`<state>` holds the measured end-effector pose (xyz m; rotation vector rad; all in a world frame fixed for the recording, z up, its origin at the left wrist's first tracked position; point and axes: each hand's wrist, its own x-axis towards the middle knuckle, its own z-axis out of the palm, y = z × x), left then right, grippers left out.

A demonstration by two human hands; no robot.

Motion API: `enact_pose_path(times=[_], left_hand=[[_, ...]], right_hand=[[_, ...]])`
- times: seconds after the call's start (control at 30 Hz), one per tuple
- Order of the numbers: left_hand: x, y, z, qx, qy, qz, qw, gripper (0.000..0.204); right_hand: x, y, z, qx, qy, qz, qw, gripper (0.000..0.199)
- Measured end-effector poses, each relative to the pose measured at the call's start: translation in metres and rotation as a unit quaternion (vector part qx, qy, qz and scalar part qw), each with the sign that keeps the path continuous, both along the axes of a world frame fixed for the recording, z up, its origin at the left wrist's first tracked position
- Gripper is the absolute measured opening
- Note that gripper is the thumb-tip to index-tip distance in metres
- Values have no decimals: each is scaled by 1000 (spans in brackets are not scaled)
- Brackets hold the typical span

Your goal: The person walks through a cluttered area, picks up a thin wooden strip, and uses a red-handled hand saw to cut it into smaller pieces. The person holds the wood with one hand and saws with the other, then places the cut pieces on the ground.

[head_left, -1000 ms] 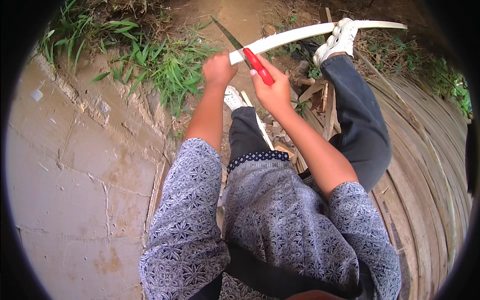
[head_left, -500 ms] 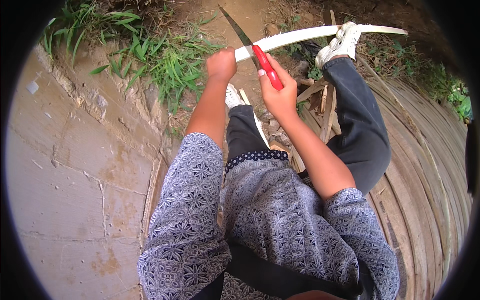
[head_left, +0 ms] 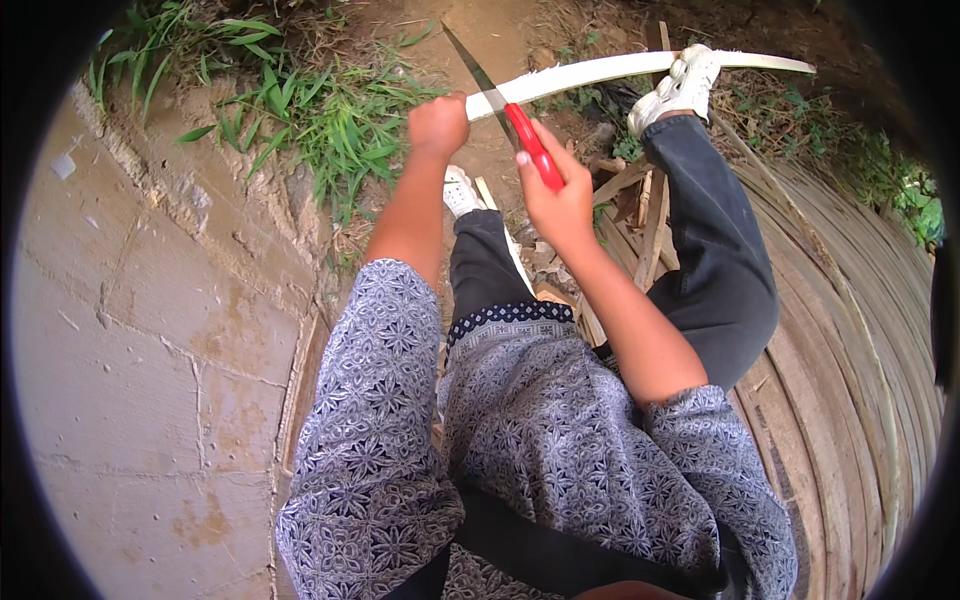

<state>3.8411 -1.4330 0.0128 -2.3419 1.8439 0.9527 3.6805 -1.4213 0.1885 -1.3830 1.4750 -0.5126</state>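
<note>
My left hand [head_left: 438, 124] grips the near end of a long pale bamboo strip [head_left: 600, 72], which runs right and rests under my white shoe [head_left: 682, 84]. My right hand [head_left: 556, 196] holds a knife by its red handle [head_left: 534, 148]. The dark blade [head_left: 470, 58] crosses the strip close to my left fist and points up and left.
A cracked concrete slab [head_left: 150, 330] lies on the left, with grass [head_left: 300, 110] above it. Several long bamboo slats [head_left: 850, 380] curve along the right side. Loose wood offcuts [head_left: 640, 200] lie between my legs on bare soil [head_left: 500, 40].
Both hands, the strip and the knife sit slightly higher in view than a second ago. The blade has slid a little along the strip near my left fist.
</note>
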Motion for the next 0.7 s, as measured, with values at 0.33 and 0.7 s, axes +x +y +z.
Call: enact_pose_path(times=[0.33,0.7], left_hand=[[3,-3,3,45,-8,17,999,25],[-9,-3,18,-16,-11,40,999,13]], right_hand=[[-92,51,145,50,59,48,996,46],[36,-64,-53,-31,32,8,999,43]])
